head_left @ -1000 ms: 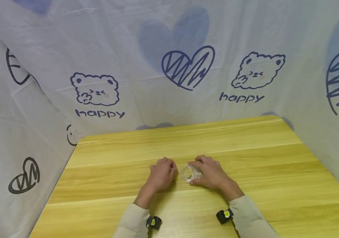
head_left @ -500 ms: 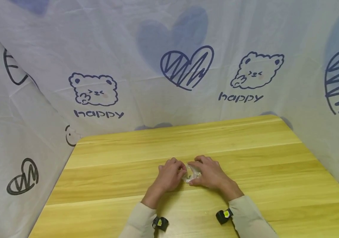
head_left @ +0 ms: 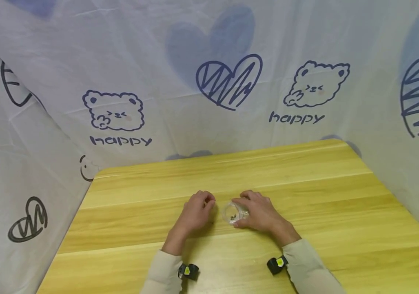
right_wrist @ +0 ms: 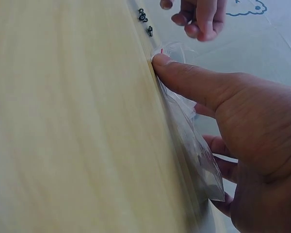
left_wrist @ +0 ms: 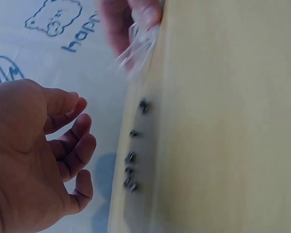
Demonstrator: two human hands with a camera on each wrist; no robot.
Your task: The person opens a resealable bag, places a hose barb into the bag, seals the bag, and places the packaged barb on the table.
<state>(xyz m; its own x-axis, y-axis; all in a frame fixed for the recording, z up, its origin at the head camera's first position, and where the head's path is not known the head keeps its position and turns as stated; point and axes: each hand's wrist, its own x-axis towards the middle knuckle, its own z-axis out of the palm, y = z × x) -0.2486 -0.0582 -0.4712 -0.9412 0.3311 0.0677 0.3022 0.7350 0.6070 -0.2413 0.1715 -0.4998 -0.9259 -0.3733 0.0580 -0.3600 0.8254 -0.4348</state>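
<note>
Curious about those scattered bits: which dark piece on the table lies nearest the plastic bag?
The topmost dark piece in the left wrist view, perhaps two touching: it ends the row nearest the plastic bag; the others lie farther from it.

The bag [right_wrist: 203, 162] is thin, clear plastic, glossy and creased. The bits [left_wrist: 130, 158] look like shiny metal. The tabletop [head_left: 286, 173] is smooth, wood-grained, faintly glossy; the backdrop [head_left: 150, 49] is matt, wrinkled cloth.
</note>
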